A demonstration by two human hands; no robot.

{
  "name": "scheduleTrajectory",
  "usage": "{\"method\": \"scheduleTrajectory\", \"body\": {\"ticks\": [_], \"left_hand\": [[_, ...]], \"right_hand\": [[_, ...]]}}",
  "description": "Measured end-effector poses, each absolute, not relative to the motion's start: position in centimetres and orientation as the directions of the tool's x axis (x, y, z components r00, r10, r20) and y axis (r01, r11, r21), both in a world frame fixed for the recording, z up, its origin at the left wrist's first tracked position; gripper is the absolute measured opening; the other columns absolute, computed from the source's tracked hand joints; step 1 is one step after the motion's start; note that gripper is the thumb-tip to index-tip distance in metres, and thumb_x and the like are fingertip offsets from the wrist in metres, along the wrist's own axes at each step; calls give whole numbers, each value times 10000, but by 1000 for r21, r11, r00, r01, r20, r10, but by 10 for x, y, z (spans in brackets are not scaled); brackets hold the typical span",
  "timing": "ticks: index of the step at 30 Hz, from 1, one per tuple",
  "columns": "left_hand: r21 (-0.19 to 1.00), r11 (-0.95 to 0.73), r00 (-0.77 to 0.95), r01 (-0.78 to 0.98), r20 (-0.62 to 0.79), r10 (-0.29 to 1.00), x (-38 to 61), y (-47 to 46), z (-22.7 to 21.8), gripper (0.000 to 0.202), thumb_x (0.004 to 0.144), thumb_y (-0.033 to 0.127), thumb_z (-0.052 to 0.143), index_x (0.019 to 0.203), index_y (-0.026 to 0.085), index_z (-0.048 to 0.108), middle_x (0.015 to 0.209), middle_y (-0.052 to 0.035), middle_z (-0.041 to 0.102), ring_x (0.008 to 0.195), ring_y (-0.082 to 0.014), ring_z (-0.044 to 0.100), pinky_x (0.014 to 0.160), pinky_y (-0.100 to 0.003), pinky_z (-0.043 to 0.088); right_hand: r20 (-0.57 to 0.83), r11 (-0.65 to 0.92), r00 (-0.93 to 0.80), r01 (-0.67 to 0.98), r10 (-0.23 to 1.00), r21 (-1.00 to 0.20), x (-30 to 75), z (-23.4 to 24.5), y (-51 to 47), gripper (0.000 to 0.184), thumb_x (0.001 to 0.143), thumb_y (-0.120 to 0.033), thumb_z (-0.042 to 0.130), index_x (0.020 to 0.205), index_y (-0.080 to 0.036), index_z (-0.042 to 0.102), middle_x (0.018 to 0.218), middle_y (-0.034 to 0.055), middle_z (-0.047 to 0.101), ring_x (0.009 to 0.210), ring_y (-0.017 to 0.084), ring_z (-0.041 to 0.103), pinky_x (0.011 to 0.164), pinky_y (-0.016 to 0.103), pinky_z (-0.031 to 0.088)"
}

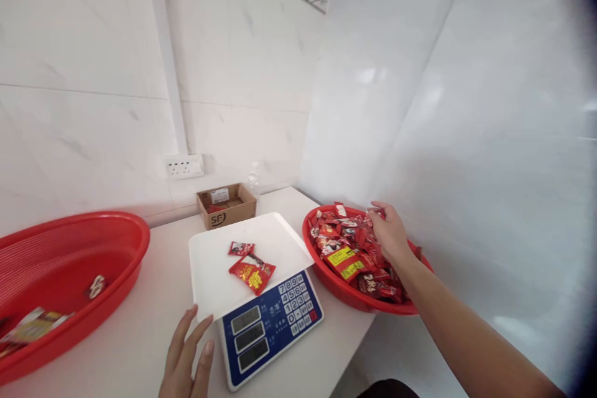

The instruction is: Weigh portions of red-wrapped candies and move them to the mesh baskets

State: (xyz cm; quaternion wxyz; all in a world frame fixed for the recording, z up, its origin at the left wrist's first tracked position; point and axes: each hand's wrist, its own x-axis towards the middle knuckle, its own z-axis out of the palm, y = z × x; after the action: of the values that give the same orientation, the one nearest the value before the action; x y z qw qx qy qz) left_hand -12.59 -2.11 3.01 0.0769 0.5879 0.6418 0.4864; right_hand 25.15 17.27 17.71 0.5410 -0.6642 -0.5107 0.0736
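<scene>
Right hand (388, 233), one: hovering over the far side of a heap of wrapped sweets (330, 241), with finger and thumb standing close together. A small piece of wrapper is showing at the fingertips; whether the hand is gripping it or only touching it, one cannot tell.

Heap, mostly red: lying below the right hand and spreading to its left and near sides. A red-and-yellow packet (344, 263) is lying on top, to the left and near side of that hand.

Oval basin (387, 308), red: holding the heap. Its long axis is slanting from far left to near right beneath the right hand, running roughly the same way as the forearm (448, 305). The right hand is lying much the nearer; the left is hovering well apart, with the scale (274, 331) standing between.

Left hand (186, 354), one: spreading its fingers wide, holding nothing visible, beside the near left edge of the white tray (214, 267). Whether a fingertip is touching, one cannot tell.

Small packet (241, 249) and large packet (252, 275), on the tray: lying ahead and right of the left hand, the nearer one. The small one is lying crosswise; the large one is slanting from far left to near right.

Second basin (112, 236), red: standing left of the left hand, holding a few packets.
</scene>
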Motion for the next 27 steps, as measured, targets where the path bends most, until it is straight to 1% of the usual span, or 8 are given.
{"method": "scheduleTrajectory", "body": {"ticks": [5,9,13,15,17,20,22,27], "left_hand": [[710,-163,-289,685,471,833,-122,-29,41,321,952,345,393,1214,253,556,1454,-77,389,1349,-258,368,1040,-503,411],[731,-152,-292,666,442,848,-118,-33,49,316,955,319,392,1210,243,562,1450,-93,388,1343,-251,377,1048,-491,403],[750,-151,-285,645,419,862,-115,-35,52,325,958,317,385,1214,234,567,1460,-105,370,1351,-256,364,1061,-496,382],[765,-143,-288,628,398,871,-115,-36,52,334,959,320,381,1221,226,566,1469,-111,355,1357,-263,351,1065,-497,376],[787,-118,-297,606,362,884,-115,-36,54,344,961,329,379,1233,220,559,1480,-114,336,1365,-265,338,1069,-496,370],[802,-93,-298,590,324,898,-115,-36,55,357,969,341,357,1244,215,547,1492,-110,311,1378,-253,314,1083,-490,352],[799,-99,-284,593,323,903,-115,-36,54,360,971,344,347,1244,217,543,1493,-105,308,1380,-245,311,1085,-480,354],[772,-114,-339,625,400,852,-112,-33,48,336,966,356,351,1194,203,543,1474,-106,329,1383,-245,299,1115,-484,311]], "right_hand": [[438,347,37,552,898,-758,160,160,161,428,793,-412,457,1172,-243,559,1235,57,589,1145,219,531,1004,404,392],[396,464,-244,510,885,-724,86,139,143,582,744,-448,563,1275,-214,524,1376,113,489,1284,264,420,1077,453,315],[82,507,-555,676,828,-535,37,130,125,731,782,-539,547,1425,-239,372,1542,125,222,1424,320,116,1111,580,129],[-28,581,-654,690,756,-432,22,132,121,730,805,-554,525,1446,-264,332,1558,104,177,1432,309,68,1112,590,65],[-47,665,-744,622,667,-413,14,136,123,724,804,-564,531,1444,-286,336,1558,84,177,1433,291,77,1121,570,50],[1,698,-796,529,605,-482,23,143,129,691,805,-595,521,1424,-330,365,1550,52,211,1432,294,91,1119,577,88],[89,676,-750,531,656,-511,49,145,135,654,829,-584,491,1418,-324,378,1539,46,246,1429,291,115,1120,574,125],[360,501,-365,746,859,-438,182,146,145,567,813,-468,541,1336,-254,500,1469,78,392,1383,280,278,1132,510,210]]}}
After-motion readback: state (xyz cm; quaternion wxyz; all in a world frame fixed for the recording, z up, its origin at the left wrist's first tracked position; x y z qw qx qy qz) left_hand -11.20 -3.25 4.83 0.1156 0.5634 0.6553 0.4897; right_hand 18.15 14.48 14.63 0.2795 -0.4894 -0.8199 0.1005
